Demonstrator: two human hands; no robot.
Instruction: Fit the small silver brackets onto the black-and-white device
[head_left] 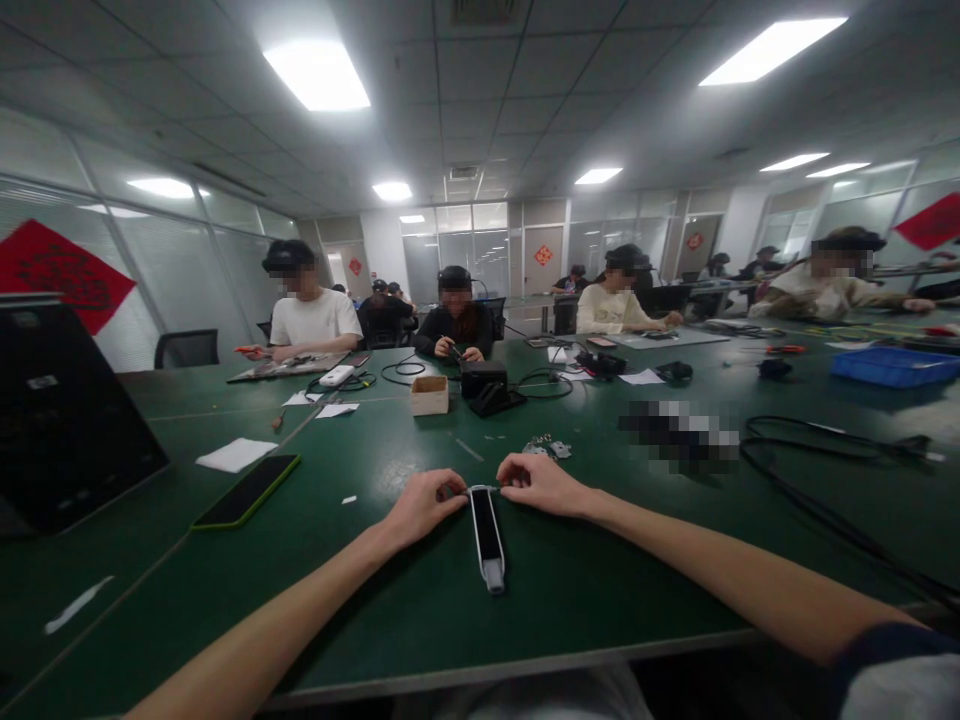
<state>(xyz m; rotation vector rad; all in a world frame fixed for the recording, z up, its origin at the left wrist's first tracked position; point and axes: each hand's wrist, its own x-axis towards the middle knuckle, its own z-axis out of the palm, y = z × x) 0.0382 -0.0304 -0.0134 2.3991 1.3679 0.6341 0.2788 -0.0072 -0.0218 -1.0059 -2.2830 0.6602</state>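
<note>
A narrow, long device [488,535] with a white frame, a black face and a grey tip lies on the green table before me, its grey end towards me. My left hand [426,506] is at the upper left corner of its far end, fingers curled into a pinch. On the other side, my right hand [546,486] is closed likewise, fingertips at the far end's right side. A thin, small piece seems to run between the fingertips across that end; what it is I cannot make out. Just beyond my right hand lie several small metal parts [551,447].
Left on the table [420,620] are a green-edged phone [247,492], white paper [235,455] and a black HP-marked screen [67,420]. Ahead stand a small box [430,396] and a black device [486,385]. Black cables [810,500] and a blue tray [896,367] lie right. Several people sit opposite.
</note>
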